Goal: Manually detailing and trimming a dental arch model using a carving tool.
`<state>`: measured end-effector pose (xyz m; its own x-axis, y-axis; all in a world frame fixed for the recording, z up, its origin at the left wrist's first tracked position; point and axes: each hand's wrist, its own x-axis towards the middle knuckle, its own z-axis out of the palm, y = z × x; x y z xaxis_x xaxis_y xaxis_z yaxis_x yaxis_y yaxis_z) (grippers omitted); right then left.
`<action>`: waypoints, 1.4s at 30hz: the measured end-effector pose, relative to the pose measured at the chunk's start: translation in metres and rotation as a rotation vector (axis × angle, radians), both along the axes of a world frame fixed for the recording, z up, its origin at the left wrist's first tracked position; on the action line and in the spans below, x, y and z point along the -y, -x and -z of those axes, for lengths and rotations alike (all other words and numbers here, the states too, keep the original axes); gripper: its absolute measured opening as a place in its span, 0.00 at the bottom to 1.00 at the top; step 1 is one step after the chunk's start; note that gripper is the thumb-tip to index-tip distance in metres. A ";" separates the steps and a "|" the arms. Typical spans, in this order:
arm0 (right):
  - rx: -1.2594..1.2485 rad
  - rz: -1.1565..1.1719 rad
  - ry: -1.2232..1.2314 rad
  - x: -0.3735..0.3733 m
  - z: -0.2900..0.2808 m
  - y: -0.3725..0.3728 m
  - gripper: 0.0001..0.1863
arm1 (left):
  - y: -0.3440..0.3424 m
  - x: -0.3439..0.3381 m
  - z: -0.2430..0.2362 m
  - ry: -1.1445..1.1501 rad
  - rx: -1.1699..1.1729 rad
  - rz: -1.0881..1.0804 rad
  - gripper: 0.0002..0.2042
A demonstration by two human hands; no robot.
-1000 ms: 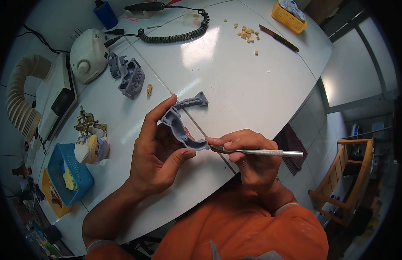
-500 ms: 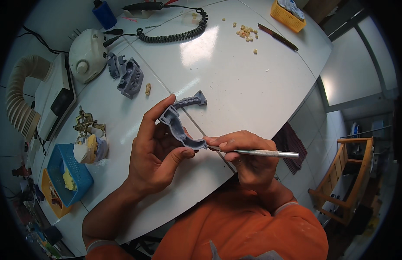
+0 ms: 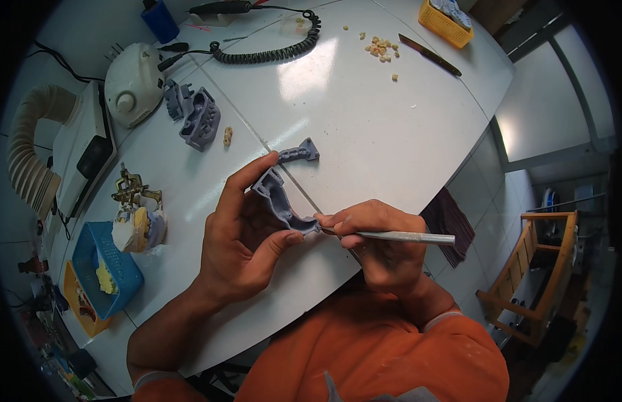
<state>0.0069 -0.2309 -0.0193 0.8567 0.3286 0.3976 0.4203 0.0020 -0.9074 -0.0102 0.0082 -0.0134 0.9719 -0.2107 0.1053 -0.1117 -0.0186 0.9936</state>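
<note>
My left hand (image 3: 242, 234) holds a grey arch-shaped dental model (image 3: 281, 199) between thumb and fingers, just above the white table (image 3: 364, 127). My right hand (image 3: 375, 242) grips a thin metal hand tool (image 3: 405, 236) like a pen. The tool's tip touches the near end of the grey model. A second grey arch piece (image 3: 299, 153) lies on the table just beyond my left fingertips.
More grey dental models (image 3: 196, 117) lie at the left, by a white motor unit (image 3: 131, 84) and a coiled black cable (image 3: 267, 50). Small tooth-coloured pieces (image 3: 381, 48), a knife-like tool (image 3: 429, 55) and a yellow basket (image 3: 446, 20) sit far right. A blue basket (image 3: 106, 268) and brass articulator (image 3: 133, 194) stand left.
Both hands have barely shifted. The tool's tip stays against the model, and my left hand has turned the model very slightly.
</note>
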 end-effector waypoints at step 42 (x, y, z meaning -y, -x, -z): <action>-0.074 0.030 -0.081 0.003 0.004 0.003 0.06 | 0.000 0.002 0.001 -0.168 0.010 -0.065 0.40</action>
<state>0.0036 -0.2336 -0.0233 0.8938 0.2717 0.3568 0.3530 0.0646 -0.9334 -0.0105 0.0063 -0.0145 0.9831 -0.1627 0.0837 -0.1147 -0.1917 0.9747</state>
